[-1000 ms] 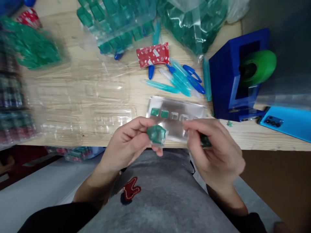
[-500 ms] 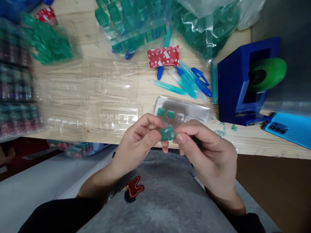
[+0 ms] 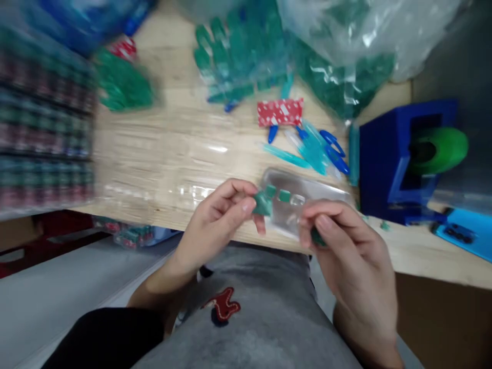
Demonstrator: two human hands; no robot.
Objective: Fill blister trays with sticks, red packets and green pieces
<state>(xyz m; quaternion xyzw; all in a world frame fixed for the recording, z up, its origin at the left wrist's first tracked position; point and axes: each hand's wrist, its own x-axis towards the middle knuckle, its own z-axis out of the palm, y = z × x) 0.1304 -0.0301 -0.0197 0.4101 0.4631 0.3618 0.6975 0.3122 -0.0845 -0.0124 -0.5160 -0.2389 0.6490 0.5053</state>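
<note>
My left hand (image 3: 221, 220) pinches a small green translucent plastic piece (image 3: 263, 204) between thumb and fingertips. To its right, my right hand (image 3: 349, 246) is closed, thumb against the fingers, around a dark green piece (image 3: 318, 236) that is mostly hidden. Behind both hands lies a clear plastic tray (image 3: 284, 218) with a row of small square recesses. Two of these look green and one looks clear; the tray's right part is covered by my right hand.
Beyond the tray lie turquoise and blue pens (image 3: 313, 151) and a red dotted packet (image 3: 280, 112). A blue tape dispenser (image 3: 380, 164) with green tape and a blue phone (image 3: 467, 230) stand right. Clear blister trays (image 3: 154, 164) and stacked filled packs (image 3: 46, 118) are left; green-filled bags (image 3: 326, 72) lie behind.
My hands have moved apart: the right one has drawn away to the right from the green piece, which stays in my left fingers. The whole view has shifted and blurred.
</note>
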